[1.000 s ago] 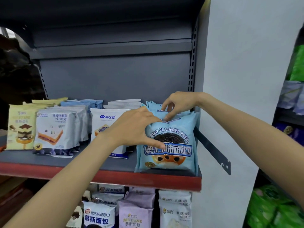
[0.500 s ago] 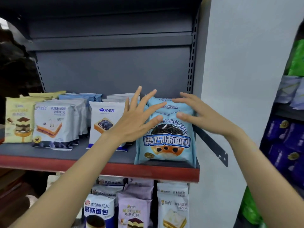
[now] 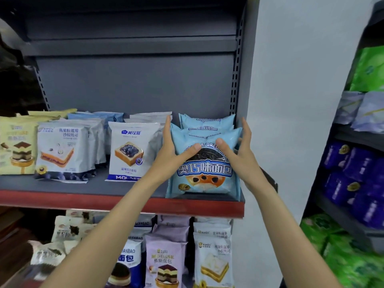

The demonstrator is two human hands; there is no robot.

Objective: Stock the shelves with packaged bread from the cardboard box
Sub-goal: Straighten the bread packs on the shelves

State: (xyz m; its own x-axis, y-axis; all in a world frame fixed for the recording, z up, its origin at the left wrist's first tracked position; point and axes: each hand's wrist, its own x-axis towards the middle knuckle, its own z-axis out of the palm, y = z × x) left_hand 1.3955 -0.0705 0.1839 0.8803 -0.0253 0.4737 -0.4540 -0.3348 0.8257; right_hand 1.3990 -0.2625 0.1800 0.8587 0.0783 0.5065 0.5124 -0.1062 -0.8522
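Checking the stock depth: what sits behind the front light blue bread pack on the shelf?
Behind the front light blue pack, at least two more matching packs show their top edges. Their lower parts are covered, so any further packs cannot be seen.

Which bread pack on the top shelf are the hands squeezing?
The light blue pack at the shelf's right end, with a dark cookie pictured on it. The left hand and right hand press its sides; the other packs go untouched.
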